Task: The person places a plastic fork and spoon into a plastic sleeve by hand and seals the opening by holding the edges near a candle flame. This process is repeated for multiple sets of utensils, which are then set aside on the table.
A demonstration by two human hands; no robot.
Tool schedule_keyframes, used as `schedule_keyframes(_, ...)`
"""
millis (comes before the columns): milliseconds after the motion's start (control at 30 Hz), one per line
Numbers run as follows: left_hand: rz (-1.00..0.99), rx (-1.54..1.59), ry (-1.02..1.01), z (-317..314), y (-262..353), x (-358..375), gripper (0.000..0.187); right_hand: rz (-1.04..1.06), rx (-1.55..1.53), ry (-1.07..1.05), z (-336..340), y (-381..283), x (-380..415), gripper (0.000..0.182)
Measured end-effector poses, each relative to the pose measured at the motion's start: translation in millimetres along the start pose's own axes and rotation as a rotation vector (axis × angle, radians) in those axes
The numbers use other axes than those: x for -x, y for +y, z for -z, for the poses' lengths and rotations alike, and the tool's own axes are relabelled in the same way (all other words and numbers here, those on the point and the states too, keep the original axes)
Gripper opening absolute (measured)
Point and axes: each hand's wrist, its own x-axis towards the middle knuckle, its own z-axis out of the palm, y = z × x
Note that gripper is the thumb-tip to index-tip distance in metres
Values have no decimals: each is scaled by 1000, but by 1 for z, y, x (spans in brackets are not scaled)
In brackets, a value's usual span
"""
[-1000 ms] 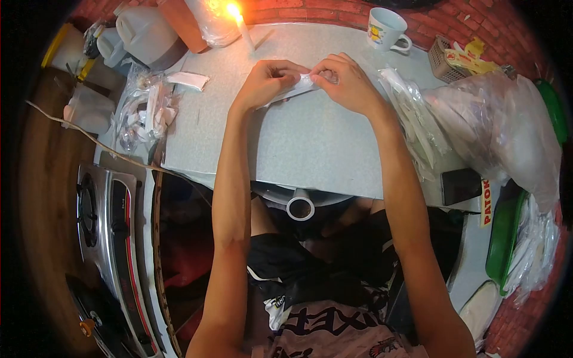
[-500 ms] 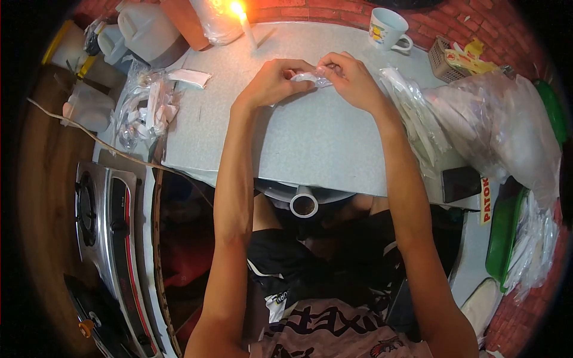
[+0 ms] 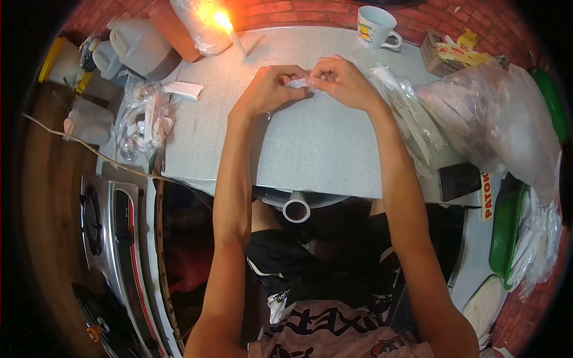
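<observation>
Over the far half of the grey tabletop [image 3: 316,143], both of my hands pinch a small, crumpled piece of whitish clear plastic [image 3: 297,83]. My left hand [image 3: 268,92] grips its left side between thumb and fingers. At its right end, the fingertips of my right hand [image 3: 343,83] are pressed together. Most of the plastic is hidden by my fingers. A lit white candle [image 3: 238,45] stands just beyond my left hand. To the right of my right hand lie long clear plastic packets with white contents [image 3: 412,110].
Plastic pieces [image 3: 143,122] litter the left side near jugs [image 3: 143,51]. A mug [image 3: 376,28], a small basket [image 3: 434,53], a big plastic bag [image 3: 501,113] and a dark phone-like slab [image 3: 459,181] stand or lie right. A gas stove [image 3: 110,221] sits lower left.
The view has shifted a little. My right fingertips have come down and closer to my left hand along the plastic. Both hands still hold it.
</observation>
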Motion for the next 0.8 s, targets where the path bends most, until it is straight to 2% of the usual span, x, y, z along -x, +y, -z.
schedule_keyframes(167, 33, -15, -8, -1, -4, -2, 31, -4, -273, -87, 1, 7, -2, 20)
schedule_keyframes(233, 34, -52, -8, 2, -10, -2, 30, 105, -662, -84, 1, 7, -3, 20)
schedule_keyframes(300, -46, 158, 41, 3, -22, -1, 31, 78, -651, -64, 11, 9, -1, 21)
schedule_keyframes(367, -46, 189, 48, 2, -25, 1, 32, 59, -634, -47, 15, 7, -4, 22)
schedule_keyframes(433, -48, 204, 20, 2, -24, 2, 33, 42, -770, 80, 6, 4, -5, 22)
schedule_keyframes(533, 6, 328, 56, 5, -18, 4, 37, 33, -856, 167, 13, -1, -4, 26)
schedule_keyframes(600, 157, 399, 66, 8, -13, 6, 41, 28, -868, 228, 13, -3, -5, 32)
schedule_keyframes(633, 151, 398, 66, 8, -10, 6, 41, 17, -875, 279, 13, -3, -6, 39)
schedule_keyframes(733, 183, 536, 159, 5, -7, 4, 46, -37, -893, 371, 10, -6, -8, 43)
schedule_keyframes(800, 203, 561, 222, 3, -5, 3, 46, -37, -801, 338, 4, -11, -6, 45)
